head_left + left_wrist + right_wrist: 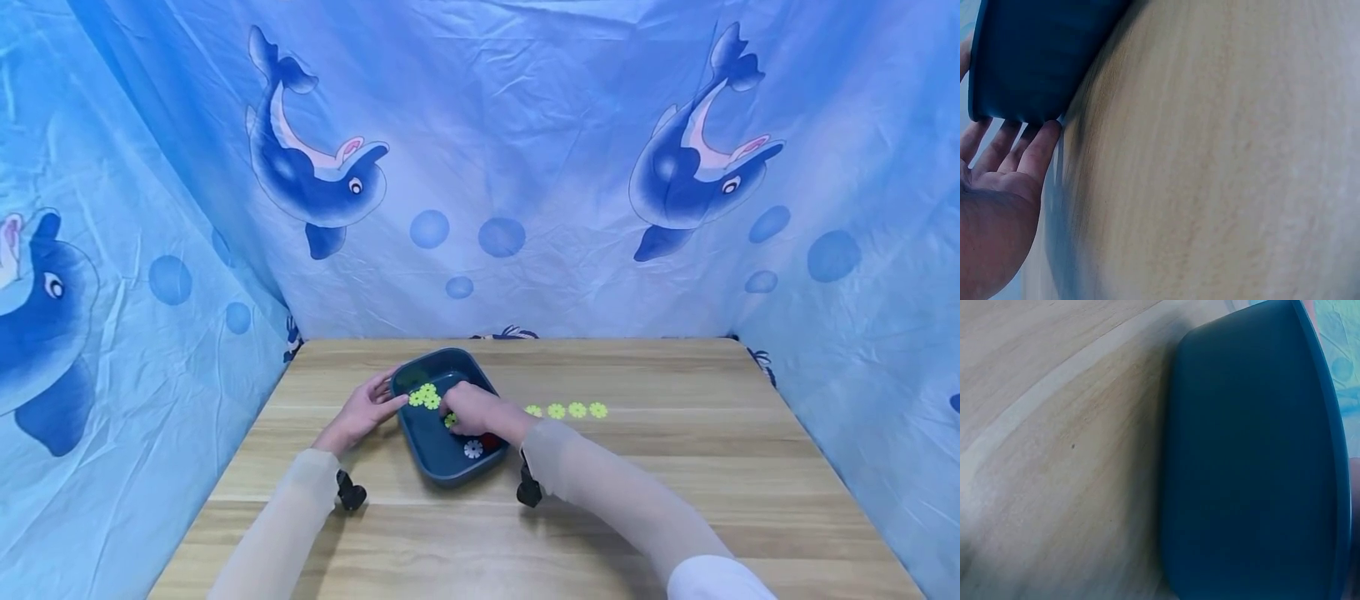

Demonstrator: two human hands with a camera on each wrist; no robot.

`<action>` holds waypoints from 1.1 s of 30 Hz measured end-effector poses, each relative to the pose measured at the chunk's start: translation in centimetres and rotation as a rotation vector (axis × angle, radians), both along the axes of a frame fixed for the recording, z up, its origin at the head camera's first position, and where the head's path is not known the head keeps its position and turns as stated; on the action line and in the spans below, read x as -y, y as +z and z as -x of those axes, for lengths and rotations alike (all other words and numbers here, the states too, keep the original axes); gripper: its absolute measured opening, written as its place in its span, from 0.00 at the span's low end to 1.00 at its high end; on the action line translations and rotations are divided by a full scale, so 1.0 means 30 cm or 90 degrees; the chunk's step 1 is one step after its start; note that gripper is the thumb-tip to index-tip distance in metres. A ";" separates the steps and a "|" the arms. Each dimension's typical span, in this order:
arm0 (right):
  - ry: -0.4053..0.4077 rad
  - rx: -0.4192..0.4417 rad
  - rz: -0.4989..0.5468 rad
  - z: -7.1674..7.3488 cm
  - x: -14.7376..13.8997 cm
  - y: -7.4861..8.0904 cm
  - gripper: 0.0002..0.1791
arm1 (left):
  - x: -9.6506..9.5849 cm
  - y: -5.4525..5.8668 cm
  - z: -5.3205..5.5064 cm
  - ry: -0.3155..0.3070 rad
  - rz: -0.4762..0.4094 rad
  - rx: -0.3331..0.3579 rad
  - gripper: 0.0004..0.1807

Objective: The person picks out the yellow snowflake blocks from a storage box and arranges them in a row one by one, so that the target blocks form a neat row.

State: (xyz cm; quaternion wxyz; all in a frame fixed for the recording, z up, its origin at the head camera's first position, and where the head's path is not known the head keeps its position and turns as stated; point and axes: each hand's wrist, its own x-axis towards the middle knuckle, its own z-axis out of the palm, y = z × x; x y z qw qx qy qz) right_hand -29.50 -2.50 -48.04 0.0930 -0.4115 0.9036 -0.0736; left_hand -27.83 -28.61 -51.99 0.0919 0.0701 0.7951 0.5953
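Observation:
A dark blue plastic bin [442, 477] stands on the table. My left hand [365, 414] holds its left side, the thumb over the rim. In the left wrist view, the fingers [1038, 150] press against the bin's outer wall [1035, 62]. Inside the bin, the curled fingers of my right hand [476, 410] pinch a yellow-green snowflake disc [450, 420]. Several more yellow-green discs [426, 396] lie near the left wall. A white disc [473, 449] and a red piece [490, 442] lie by the near right corner. In the right wrist view, the bin's wall [1247, 456] hides the hand.
To the right of the bin, several yellow-green discs [577, 409] lie in a row on the wooden table [675, 467], the leftmost close to my right forearm. Blue dolphin-print cloth [555, 167] hangs behind the table and along both sides.

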 end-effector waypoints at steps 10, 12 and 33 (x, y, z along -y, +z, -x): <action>0.025 -0.013 0.024 0.015 0.003 0.014 0.14 | 0.000 0.001 -0.001 -0.001 -0.013 -0.002 0.40; 0.035 -0.023 0.040 0.022 0.001 0.023 0.13 | 0.000 0.001 -0.001 0.000 -0.012 -0.003 0.40; 0.020 -0.044 0.129 0.112 -0.175 0.175 0.12 | -0.001 0.004 0.000 -0.003 0.002 0.014 0.38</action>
